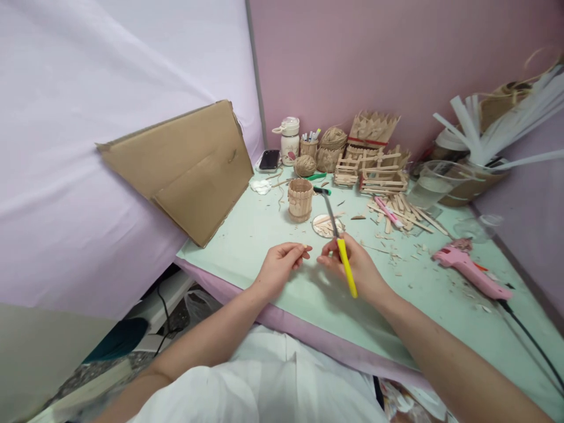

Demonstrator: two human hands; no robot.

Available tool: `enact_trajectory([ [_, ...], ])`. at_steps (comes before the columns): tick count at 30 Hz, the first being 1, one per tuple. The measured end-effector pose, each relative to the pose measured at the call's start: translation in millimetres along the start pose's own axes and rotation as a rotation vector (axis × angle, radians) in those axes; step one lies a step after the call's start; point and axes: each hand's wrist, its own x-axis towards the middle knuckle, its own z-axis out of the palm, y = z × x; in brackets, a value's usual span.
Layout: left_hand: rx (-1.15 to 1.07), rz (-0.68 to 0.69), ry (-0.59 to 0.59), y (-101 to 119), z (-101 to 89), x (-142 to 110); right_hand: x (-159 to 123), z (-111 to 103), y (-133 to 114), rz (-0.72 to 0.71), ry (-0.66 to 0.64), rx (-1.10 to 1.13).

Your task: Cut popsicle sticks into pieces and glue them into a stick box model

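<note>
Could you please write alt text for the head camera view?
A person's right hand holds a yellow-handled tool above a pale green table, the left hand pinched nearby. Beyond stands a small wooden-stick cup; a pink glue gun lies to the right.

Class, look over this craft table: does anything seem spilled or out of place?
Yes: loose wood scraps litter the pale green tabletop between the craft-stick pile and the pink glue gun, looking scattered rather than gathered.
</note>
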Motion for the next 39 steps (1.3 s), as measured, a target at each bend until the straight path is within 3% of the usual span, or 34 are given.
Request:
enact_trajectory([
  [3,-0.066,-0.089,-0.023,-3,9.1,-2,-2,0,-3,-0.051,0.039,0.101],
  [9,-0.054,-0.122,-0.047,-4,18.6,-6,-4,2,0,-0.093,0.026,0.134],
  [17,-0.106,-0.185,-0.089,1,13.1,-5,-1,1,-2,-0.087,-0.001,0.192],
  [24,-0.124,-0.242,-0.097,1,10.5,-3,-4,3,1,-0.090,-0.001,0.076],
  [29,-0.169,-0.141,-0.002,5,9.0,-1,-4,0,-1,-0.095,0.013,0.009],
  [35,-0.254,0.078,0.161,13,5.5,-2,-7,-1,-8,-0.069,-0.040,-0.439],
  [39,-0.239,0.181,0.213,12,4.7,-3,-9,2,-11,-0.054,-0.047,-0.598],
])
